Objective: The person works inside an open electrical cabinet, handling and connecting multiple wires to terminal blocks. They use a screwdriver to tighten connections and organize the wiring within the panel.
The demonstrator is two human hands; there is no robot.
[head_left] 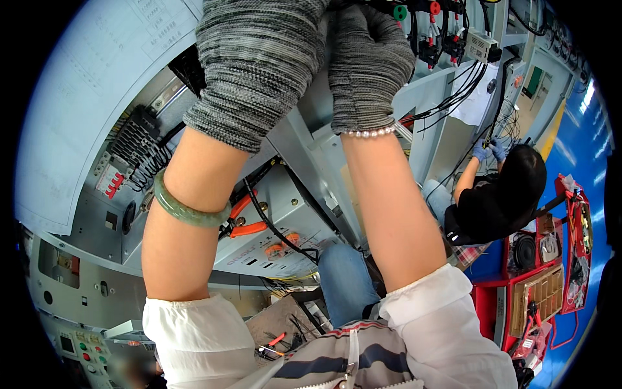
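Note:
Both my hands wear grey knitted gloves and reach up to the top edge of the view. My left hand (259, 58) and my right hand (368, 55) are raised close together against the inside of a grey electrical cabinet (78, 97). Their fingers are cut off by the frame, so what they hold is hidden. A green bangle (184, 209) circles my left forearm and a pearl bracelet (369, 132) my right wrist. Black wires and terminals (447, 39) sit just right of my right hand.
Orange-handled pliers (245, 217) lie on a grey box (285, 220) below my arms. A red breaker block (111, 185) is at the left. A co-worker in black (499, 201) with blue gloves works at wires on the right, beside a red tool cart (538, 285).

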